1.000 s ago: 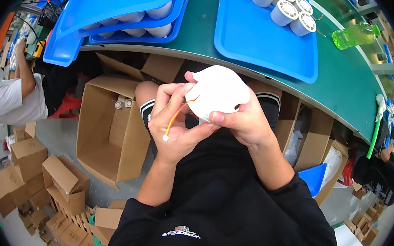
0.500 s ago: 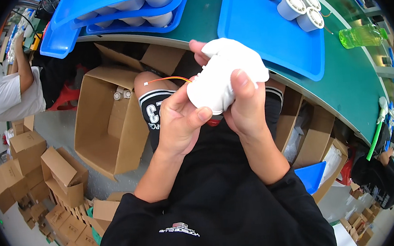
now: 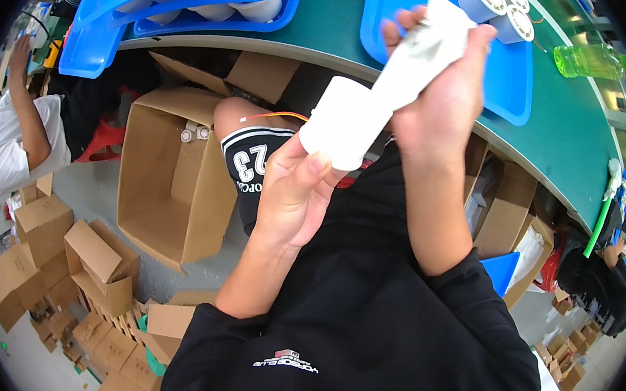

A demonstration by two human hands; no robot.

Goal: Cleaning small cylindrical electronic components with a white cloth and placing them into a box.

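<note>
Left hand (image 3: 294,195) curls partway round the white cylinder (image 3: 347,122), nearside of the blue tray (image 3: 510,87) — probably gripped low so the wire (image 3: 276,114) sticks out free — right hand (image 3: 442,102) closed on a limp white sheet (image 3: 424,58).

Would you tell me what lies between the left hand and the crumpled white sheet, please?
The white cylinder lies there, held by the left hand; the head view shows it.

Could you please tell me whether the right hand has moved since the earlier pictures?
Yes: the right hand has moved up and rightward, closer to the bottle in the view.
</note>
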